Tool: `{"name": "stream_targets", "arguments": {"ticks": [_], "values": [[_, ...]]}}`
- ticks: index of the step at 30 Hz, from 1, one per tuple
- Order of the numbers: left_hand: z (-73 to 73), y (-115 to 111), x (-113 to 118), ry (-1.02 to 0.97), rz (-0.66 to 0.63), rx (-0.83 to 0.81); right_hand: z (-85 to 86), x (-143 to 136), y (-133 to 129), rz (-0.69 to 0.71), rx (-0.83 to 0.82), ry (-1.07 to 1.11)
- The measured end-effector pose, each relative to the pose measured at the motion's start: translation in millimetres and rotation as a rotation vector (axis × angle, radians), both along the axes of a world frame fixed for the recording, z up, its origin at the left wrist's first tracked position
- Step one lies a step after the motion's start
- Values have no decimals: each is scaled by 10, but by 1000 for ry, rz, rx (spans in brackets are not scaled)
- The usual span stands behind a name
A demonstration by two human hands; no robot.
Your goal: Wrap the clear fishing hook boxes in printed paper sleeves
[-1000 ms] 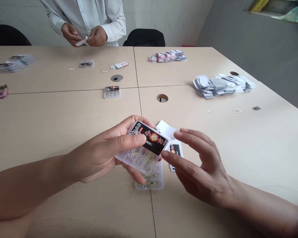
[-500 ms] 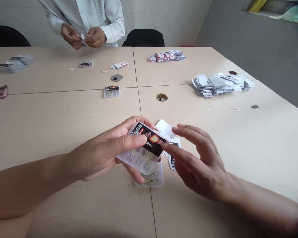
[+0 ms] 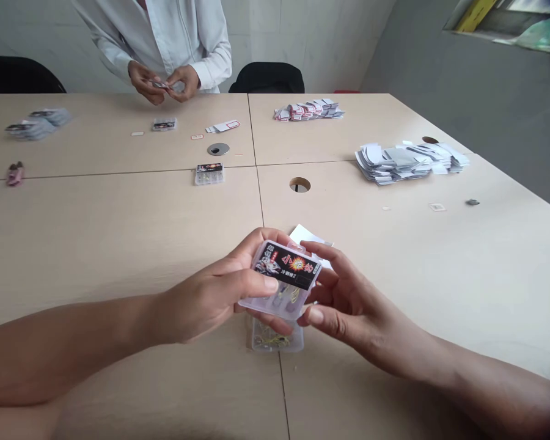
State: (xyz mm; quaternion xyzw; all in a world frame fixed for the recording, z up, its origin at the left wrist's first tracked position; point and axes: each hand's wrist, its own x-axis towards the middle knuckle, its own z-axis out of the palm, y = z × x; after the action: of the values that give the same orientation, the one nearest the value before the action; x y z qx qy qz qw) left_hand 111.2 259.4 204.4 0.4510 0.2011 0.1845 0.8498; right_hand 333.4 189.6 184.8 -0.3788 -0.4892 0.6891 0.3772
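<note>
My left hand [image 3: 211,299] grips a clear plastic case [image 3: 282,281] with a black label, its thumb across the front. Hooks with yellowish threads show inside the case. At the case's right edge is my right hand [image 3: 352,299], its thumb near the lower corner and its fingers partly behind the case. The right hand's fingers are apart. Under the held case, a second clear case [image 3: 279,336] lies on the table. White cards [image 3: 308,235] lie just behind the held case, partly hidden.
A labelled case [image 3: 209,174] stands beyond my hands, near a round table hole [image 3: 299,185]. Piles of folded cards [image 3: 394,164] lie at the right. Across the table [image 3: 142,226], a person's hands [image 3: 165,84] hold a small item.
My right hand has turned and closed in on the case's right edge, thumb now low. The held case is more level. The person opposite now holds a different-looking item.
</note>
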Motion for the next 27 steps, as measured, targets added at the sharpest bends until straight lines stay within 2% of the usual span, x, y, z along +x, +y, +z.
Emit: {"name": "stream_targets", "arguments": {"ticks": [4,13,21,27], "values": [[-55,-45,38,16,-1,72,5,-40,-11,-6,-108,125],[-61,-73,84,63,-15,164,-24,-73,9,-94,-135,108],[76,-14,-2,157,-60,357,44,-49,-9,-64,-146,60],[201,36,-75,281,3,470,64,-24,3,11,-109,84]]}}
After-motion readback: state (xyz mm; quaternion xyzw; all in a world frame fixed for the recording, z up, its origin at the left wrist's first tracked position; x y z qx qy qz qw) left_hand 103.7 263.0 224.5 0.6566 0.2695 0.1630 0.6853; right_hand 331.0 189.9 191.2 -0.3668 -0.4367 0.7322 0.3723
